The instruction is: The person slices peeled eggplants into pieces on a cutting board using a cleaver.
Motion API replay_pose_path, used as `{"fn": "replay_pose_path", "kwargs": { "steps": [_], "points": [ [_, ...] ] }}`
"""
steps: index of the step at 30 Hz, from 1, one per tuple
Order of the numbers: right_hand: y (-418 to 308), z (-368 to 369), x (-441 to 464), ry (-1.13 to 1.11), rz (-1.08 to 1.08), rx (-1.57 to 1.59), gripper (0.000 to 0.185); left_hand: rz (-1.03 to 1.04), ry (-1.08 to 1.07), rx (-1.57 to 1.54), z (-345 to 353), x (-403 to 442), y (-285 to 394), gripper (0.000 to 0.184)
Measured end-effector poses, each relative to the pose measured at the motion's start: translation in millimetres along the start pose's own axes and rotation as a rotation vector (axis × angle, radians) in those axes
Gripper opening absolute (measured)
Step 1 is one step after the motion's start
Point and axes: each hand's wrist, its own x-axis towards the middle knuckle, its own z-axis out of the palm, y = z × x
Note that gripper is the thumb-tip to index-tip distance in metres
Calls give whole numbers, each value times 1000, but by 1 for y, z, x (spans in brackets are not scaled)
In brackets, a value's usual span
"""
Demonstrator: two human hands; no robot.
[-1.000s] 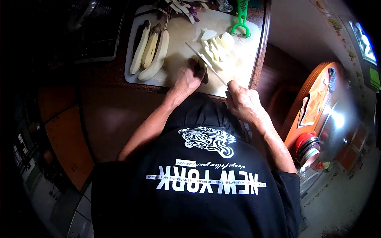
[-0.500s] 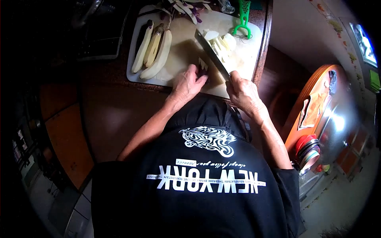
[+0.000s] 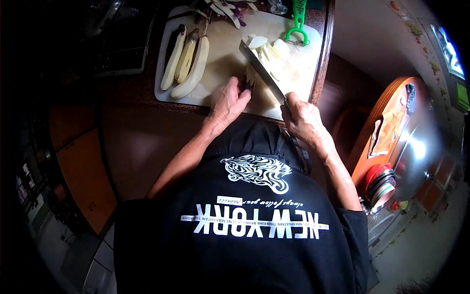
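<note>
On a white cutting board, my right hand is closed round the handle of a kitchen knife. The blade slants up and to the left, between my left hand and a heap of pale cut pieces. Fingers of my left hand are curled on the dark end of an eggplant, beside the blade; part of it is hidden by the hand. Several peeled eggplants with stems lie side by side on the board's left.
A green peeler rests at the board's upper right. Purple and white peelings lie along the far edge. To the right stand a wooden board with a cloth and stacked bowls.
The knife has shifted slightly left and down, closer to the left hand's fingers. The left hand stays at the eggplant end, and the view has drifted a little.
</note>
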Motion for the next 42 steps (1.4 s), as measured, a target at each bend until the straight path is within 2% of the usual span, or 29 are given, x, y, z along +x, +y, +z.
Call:
{"fn": "replay_pose_path", "kwargs": {
  "steps": [3,5,7,11,12,13,14,15,17,21,23,25,27,31,33,34,35,38,40,42],
  "points": [
    [7,5,0,44,-22,12,16,-19,2,-86,-9,-2,0,33],
    [4,3,-1,-4,50,34,15,16,26,-34,-10,-2,2,34],
    [5,2,-2,-23,91,88,16,-4,-16,188,-7,2,4,40],
    [9,-5,-9,21,144,305,18,94,24,237,-4,8,0,39],
    [8,-9,-13,-13,232,382,21,-45,-117,-124,-11,8,1,35],
    [13,-8,-18,-10,232,383,21,-187,-258,-485,-18,7,2,32],
    [20,-5,-23,10,299,494,22,-220,-337,-660,-27,4,5,27],
    [24,-2,-26,30,364,606,23,-220,-337,-657,-31,0,4,27],
    [26,1,-31,59,375,724,25,-208,-381,-1045,-36,-6,1,29],
    [24,0,-35,86,355,759,26,-165,-359,-1195,-42,-12,3,34],
    [17,-3,-34,29,422,760,26,-150,-348,-1158,-43,-12,2,35],
    [21,4,-35,45,380,748,25,-134,-336,-1122,-44,-13,1,36],
    [23,8,-36,60,337,735,24,-118,-209,-930,-42,-14,-1,38],
    [18,8,-33,52,234,525,21,-154,-200,-771,-35,-10,-11,38],
    [10,5,-30,56,164,366,19,-98,-121,-608,-24,-4,-2,36],
    [7,4,-29,19,157,322,18,-116,-132,-225,-29,2,1,40],
    [5,6,-28,15,156,321,18,-70,-30,-6,-25,3,10,42],
    [2,11,-27,48,80,198,19,-25,-26,59,-18,6,11,43],
    [0,10,-27,46,110,225,19,69,74,-24,-17,1,8,43],
    [-1,10,-27,43,140,252,19,20,32,15,-16,3,1,43]
  ]
}}
